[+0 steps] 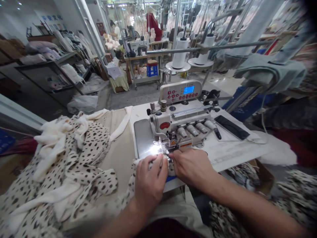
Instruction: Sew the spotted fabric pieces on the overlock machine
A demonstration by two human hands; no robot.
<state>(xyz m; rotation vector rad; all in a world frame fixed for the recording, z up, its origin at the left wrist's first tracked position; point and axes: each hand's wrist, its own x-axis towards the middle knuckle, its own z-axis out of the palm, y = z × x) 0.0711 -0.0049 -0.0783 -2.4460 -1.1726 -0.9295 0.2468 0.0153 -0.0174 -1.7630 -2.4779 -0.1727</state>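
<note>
My left hand presses its fingers together on a piece of cream fabric with black spots, just in front of the needle area of an overlock sewing machine. Close beside it, my right hand is closed, pinching at the fabric's edge near the presser foot; its fingertips are partly hidden. Lamp light glares on the metal plate left of the needle. The machine's panel has a lit blue display.
Spotted garment pieces with cream strips lie heaped on the left. A phone rests on the table's right side. Thread cones stand behind the machine. More spotted fabric lies low on the right. A person is far back.
</note>
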